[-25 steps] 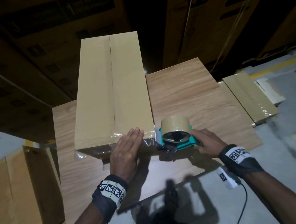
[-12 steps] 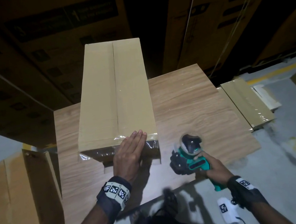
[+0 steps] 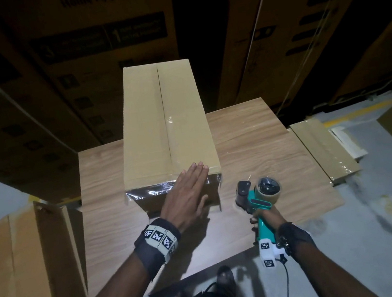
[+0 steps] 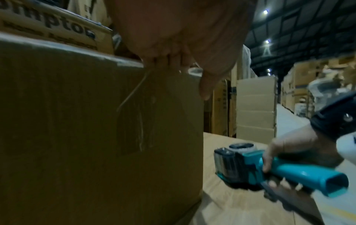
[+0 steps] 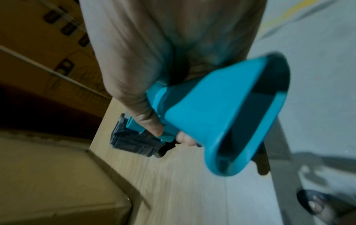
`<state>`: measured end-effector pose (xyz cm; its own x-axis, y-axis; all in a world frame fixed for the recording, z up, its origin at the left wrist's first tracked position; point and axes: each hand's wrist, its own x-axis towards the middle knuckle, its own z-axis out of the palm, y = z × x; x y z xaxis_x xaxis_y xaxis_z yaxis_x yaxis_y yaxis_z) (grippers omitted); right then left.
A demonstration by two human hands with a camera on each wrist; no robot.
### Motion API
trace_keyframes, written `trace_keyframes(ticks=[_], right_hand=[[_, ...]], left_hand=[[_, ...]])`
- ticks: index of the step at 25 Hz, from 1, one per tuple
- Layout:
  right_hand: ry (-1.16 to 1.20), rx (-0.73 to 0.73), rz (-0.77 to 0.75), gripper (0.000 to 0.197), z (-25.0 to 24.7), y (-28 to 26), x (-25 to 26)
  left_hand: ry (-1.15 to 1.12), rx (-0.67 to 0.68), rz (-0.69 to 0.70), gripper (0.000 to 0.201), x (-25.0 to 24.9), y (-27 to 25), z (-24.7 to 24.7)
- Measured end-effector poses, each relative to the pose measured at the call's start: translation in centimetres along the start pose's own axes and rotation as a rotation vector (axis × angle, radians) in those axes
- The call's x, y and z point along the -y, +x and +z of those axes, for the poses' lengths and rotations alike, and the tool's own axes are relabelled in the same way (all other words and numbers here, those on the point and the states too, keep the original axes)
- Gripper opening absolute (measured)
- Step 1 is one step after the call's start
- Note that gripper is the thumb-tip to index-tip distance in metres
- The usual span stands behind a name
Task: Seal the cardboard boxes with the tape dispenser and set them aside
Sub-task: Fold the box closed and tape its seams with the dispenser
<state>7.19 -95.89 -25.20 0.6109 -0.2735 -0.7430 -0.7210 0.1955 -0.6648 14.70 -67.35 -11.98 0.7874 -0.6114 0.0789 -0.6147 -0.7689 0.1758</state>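
Cardboard box (image 3: 166, 132) stood lengthwise at the tabletop (image 3: 260, 143) centre, far end overhanging the back edge, clear tape along the top seam & wrapped over the near end. Left hand (image 3: 186, 195) lay flat on the near top edge at approx 6 o'clock of the box, fingers (image 3: 199, 170) straight & together, pressing tape onto the cardboard; thumb down the front face. Left wrist view: palm (image 4: 183, 30) over the box rim, wrinkled tape strip on the near face below it.

Tape dispenser (image 3: 256, 196), teal w/ a brown tape roll, sat at approx 4 o'clock from the box, apart from it, just above the tabletop or touching it, can't tell which. Right hand (image 3: 266, 219) gripped its handle, fingers curled tight round the teal grip; right wrist view showed thumb (image 5: 148, 121) clamped on the handle (image 5: 221, 121).

Further out: flattened taped box (image 3: 324, 149) at 3 o'clock off the tabletop's right side, open carton (image 3: 30, 269) on the floor at 8 o'clock, tall stacked cartons (image 3: 98, 48) at 12 o'clock behind.
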Motion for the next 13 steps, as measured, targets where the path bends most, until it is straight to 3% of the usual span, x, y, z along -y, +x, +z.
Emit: trace_keyframes(ticks=[2,5,7,9,10,11,13], right_hand=[[-0.033,-0.046,-0.027,0.042,-0.3,1.1,-0.7],[-0.071,-0.099,0.043,0.063,-1.0,1.0,-1.3],[-0.386,-0.163,0.05,0.067,-1.6,-1.3,-0.1],[-0.714,-0.337,-0.092,0.066,-2.0,-3.2,1.6],[-0.714,-0.402,-0.233,0.065,-1.6,-4.0,2.6],[-0.644,-0.422,-0.389,0.061,-0.9,-4.6,3.7],[-0.38,-0.265,-0.543,0.06,1.7,-6.1,6.3]], left_hand=[[-0.068,-0.09,-0.071,0.075,0.7,-1.6,-1.8],[-0.263,-0.36,-0.263,0.079,3.2,-5.1,-4.7],[-0.439,-0.449,-0.457,0.075,5.4,-7.5,-6.0],[-0.617,-0.503,-0.634,0.068,7.4,-9.4,-6.5],[-0.691,-0.511,-0.693,0.066,8.2,-10.2,-6.5],[-0.769,-0.499,-0.727,0.066,8.8,-10.7,-6.4],[-0.934,-0.426,-0.729,0.069,9.0,-11.1,-5.9]])
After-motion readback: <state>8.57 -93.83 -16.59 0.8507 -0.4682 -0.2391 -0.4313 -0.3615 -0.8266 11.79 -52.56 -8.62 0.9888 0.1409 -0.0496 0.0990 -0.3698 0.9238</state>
